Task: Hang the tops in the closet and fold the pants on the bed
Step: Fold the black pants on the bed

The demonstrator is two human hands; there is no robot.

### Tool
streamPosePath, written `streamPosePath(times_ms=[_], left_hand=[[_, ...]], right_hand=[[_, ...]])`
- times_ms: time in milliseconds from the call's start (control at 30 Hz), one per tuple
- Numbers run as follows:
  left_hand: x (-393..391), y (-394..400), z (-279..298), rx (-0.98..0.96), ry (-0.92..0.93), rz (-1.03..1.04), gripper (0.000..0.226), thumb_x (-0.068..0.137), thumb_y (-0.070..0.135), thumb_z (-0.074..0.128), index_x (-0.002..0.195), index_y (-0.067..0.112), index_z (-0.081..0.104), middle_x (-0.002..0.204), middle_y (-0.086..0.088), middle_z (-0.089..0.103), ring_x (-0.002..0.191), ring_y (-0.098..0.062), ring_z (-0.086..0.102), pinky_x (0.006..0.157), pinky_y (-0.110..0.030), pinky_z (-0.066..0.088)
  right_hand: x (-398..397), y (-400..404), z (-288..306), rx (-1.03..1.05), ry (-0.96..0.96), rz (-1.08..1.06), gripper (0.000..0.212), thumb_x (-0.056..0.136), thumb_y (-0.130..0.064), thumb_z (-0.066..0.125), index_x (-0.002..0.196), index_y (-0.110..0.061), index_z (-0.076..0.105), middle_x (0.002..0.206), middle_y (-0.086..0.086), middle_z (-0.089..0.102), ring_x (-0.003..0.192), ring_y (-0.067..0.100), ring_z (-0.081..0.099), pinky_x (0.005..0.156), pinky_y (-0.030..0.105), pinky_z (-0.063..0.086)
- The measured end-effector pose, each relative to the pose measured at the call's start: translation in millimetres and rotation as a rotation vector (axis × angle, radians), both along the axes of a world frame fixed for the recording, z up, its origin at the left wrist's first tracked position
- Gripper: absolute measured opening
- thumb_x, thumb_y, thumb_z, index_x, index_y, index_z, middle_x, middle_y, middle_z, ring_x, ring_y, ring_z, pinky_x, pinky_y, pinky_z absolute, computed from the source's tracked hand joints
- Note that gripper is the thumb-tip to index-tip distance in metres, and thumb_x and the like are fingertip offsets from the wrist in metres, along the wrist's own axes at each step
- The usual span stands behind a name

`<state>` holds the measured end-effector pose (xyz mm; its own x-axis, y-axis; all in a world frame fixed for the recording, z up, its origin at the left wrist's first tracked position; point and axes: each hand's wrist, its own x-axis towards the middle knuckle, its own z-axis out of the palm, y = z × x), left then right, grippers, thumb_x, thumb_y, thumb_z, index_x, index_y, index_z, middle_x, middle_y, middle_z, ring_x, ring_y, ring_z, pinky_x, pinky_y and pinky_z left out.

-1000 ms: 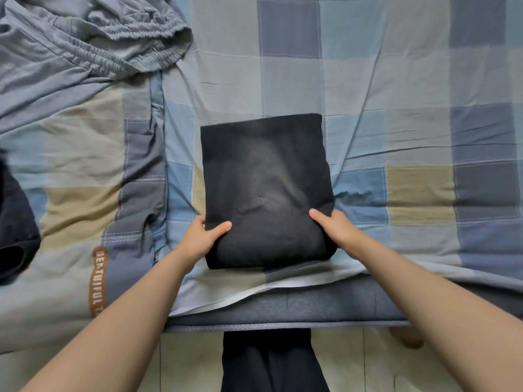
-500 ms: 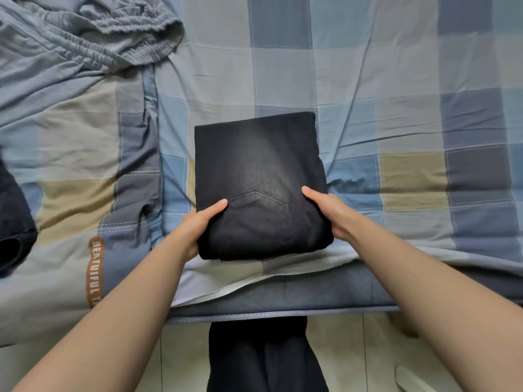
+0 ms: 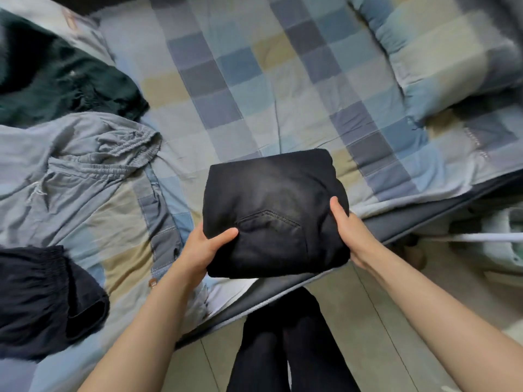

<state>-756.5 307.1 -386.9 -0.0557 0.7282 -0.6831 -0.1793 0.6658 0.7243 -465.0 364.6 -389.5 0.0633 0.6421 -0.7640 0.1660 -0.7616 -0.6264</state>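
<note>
As thumbs (image 3: 226, 234) press, folded pants (image 3: 271, 210) between.

The fingers of the left hand (image 3: 204, 248) are hidden under the folded black pants (image 3: 276, 215); only the thumb is seen on top. The same holds for the right hand (image 3: 350, 227). The underside of the pants cannot be seen. The dark green garment (image 3: 60, 80) at the far left of the bed (image 3: 254, 89) is cut off by the picture's edge and blurred. The grey pants (image 3: 73, 171) and the dark shorts (image 3: 42, 301) are also cut by the left edge. The pillow (image 3: 441, 52) is blurred and cut off at the right. The pale things (image 3: 503, 239) on the floor at the right cannot be made out.
</note>
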Motion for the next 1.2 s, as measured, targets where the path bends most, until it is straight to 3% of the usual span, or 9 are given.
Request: streamPosePath(times_ms=[133,267,400,533,700,933,1000,1133,1200], left_hand=[[15,-7,74,0.105,-0.039,-0.183,0.072,0.065,0.025,0.085,0.130,0.023,0.056,0.122,0.002,0.068,0.114,-0.018,0.064,0.100,-0.042,0.049],[40,-13,122,0.157,-0.073,-0.333,0.071,0.060,0.033,0.088,0.124,0.038,0.058,0.124,0.007,0.067,0.114,-0.015,0.064,0.091,-0.035,0.053],[87,-18,160,0.145,-0.130,-0.510,0.075,0.059,0.034,0.092,0.126,0.029,0.059,0.123,0.001,0.068,0.112,-0.020,0.066,0.081,-0.028,0.057],[153,-30,186,0.142,-0.163,-0.696,0.064,0.064,0.026,0.090,0.122,0.029,0.063,0.121,-0.001,0.069,0.108,-0.020,0.068,0.079,-0.026,0.057],[254,-71,206,0.143,-0.208,-0.919,0.057,0.069,0.016,0.079,0.123,0.020,0.061,0.117,-0.005,0.071,0.106,-0.024,0.069,0.082,-0.034,0.059],[386,-178,209,0.079,-0.212,-1.279,0.064,0.066,0.021,0.088,0.124,0.021,0.060,0.117,-0.005,0.071,0.108,-0.026,0.068,0.089,-0.043,0.055],[422,-220,209,0.037,-0.228,-1.377,0.063,0.063,0.025,0.088,0.120,0.027,0.062,0.118,-0.004,0.070,0.108,-0.026,0.068,0.089,-0.044,0.055],[494,-308,208,-0.027,-0.275,-1.591,0.064,0.066,0.015,0.088,0.124,0.021,0.060,0.116,-0.005,0.071,0.107,-0.025,0.068,0.081,-0.032,0.058],[529,-348,209,-0.061,-0.285,-1.705,0.068,0.065,0.017,0.088,0.126,0.018,0.058,0.119,-0.006,0.070,0.111,-0.026,0.066,0.084,-0.035,0.057]], right_hand=[[29,-53,76,0.025,0.035,-0.260,0.059,0.089,-0.066,0.039,0.122,-0.024,0.063,0.118,-0.007,0.067,0.108,0.016,0.063,0.099,0.040,0.049],[53,-110,128,0.079,0.082,-0.507,0.046,0.091,-0.060,0.047,0.111,-0.023,0.068,0.112,-0.005,0.071,0.102,0.015,0.068,0.093,0.038,0.051],[85,-175,173,0.104,0.060,-0.699,0.048,0.090,-0.063,0.045,0.111,-0.026,0.067,0.098,-0.015,0.073,0.090,0.006,0.070,0.072,0.027,0.056],[126,-241,204,0.164,0.077,-0.829,0.053,0.093,-0.063,0.037,0.127,-0.028,0.059,0.121,-0.012,0.065,0.111,0.009,0.061,0.099,0.036,0.048],[174,-341,234,0.225,0.096,-1.037,0.043,0.096,-0.059,0.034,0.116,-0.034,0.063,0.105,-0.018,0.071,0.094,0.001,0.068,0.064,0.015,0.055],[226,-512,242,0.174,0.081,-1.333,0.043,0.087,-0.072,0.033,0.084,-0.053,0.071,0.094,-0.022,0.072,0.084,-0.001,0.070,0.057,0.015,0.054],[239,-565,242,0.133,0.051,-1.420,0.044,0.087,-0.073,0.033,0.087,-0.051,0.071,0.092,-0.021,0.073,0.084,0.002,0.071,0.062,0.021,0.056],[263,-674,240,0.130,0.035,-1.604,0.060,0.088,-0.071,0.032,0.130,-0.034,0.056,0.123,-0.008,0.064,0.110,0.016,0.062,0.091,0.037,0.052],[270,-722,242,0.081,0.001,-1.691,0.067,0.088,-0.071,0.032,0.137,-0.028,0.050,0.130,-0.002,0.059,0.117,0.022,0.058,0.102,0.043,0.047]])
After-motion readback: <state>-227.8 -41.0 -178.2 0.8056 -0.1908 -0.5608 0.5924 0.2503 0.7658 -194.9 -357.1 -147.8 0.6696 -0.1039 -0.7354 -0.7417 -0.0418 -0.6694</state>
